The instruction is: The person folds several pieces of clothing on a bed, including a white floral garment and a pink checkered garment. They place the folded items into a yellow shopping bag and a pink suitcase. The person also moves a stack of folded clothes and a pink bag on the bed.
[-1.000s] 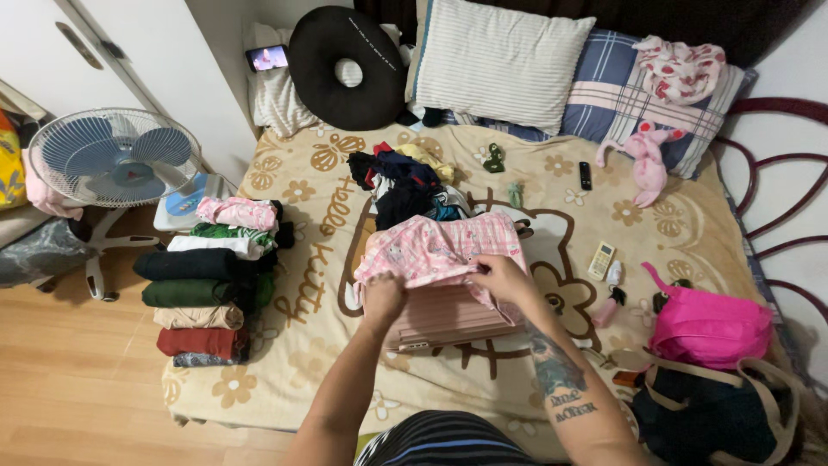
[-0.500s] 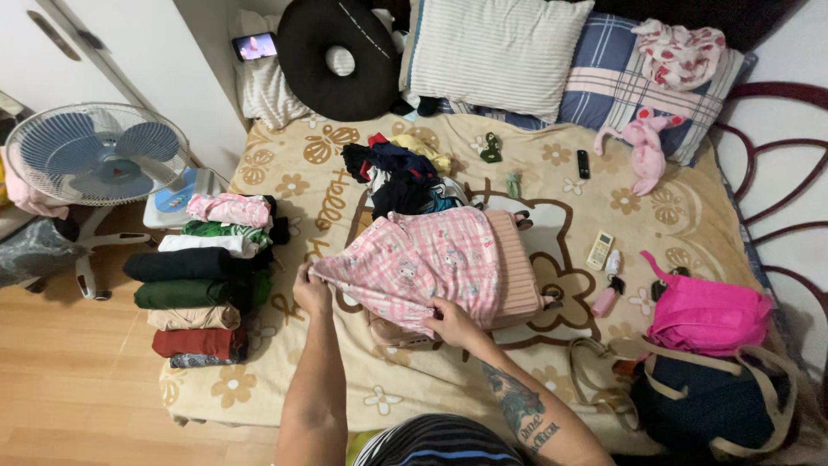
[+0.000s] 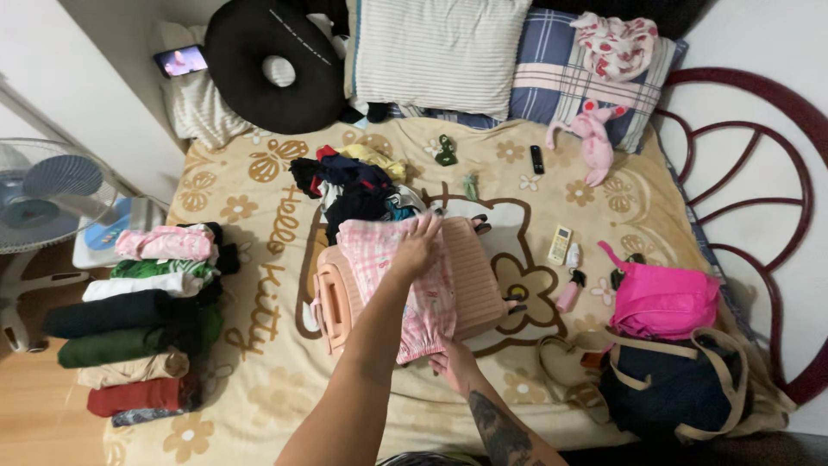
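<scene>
Garment: pink checked cloth (image 3: 405, 285) is lying on the pink suitcase (image 3: 470, 276) on the bed (image 3: 259, 319), long axis running away from you | left hand (image 3: 418, 242) is pressing flat on its far end | right hand (image 3: 448, 355) is pinching its near hem, so nearer you.

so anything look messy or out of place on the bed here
Mostly tidy. The odd spot is the loose heap of unfolded clothes above the pink suitcase, unlike the neat row of rolled clothes at the bed's left edge. The pink checked garment hangs over the suitcase's near edge.
</scene>
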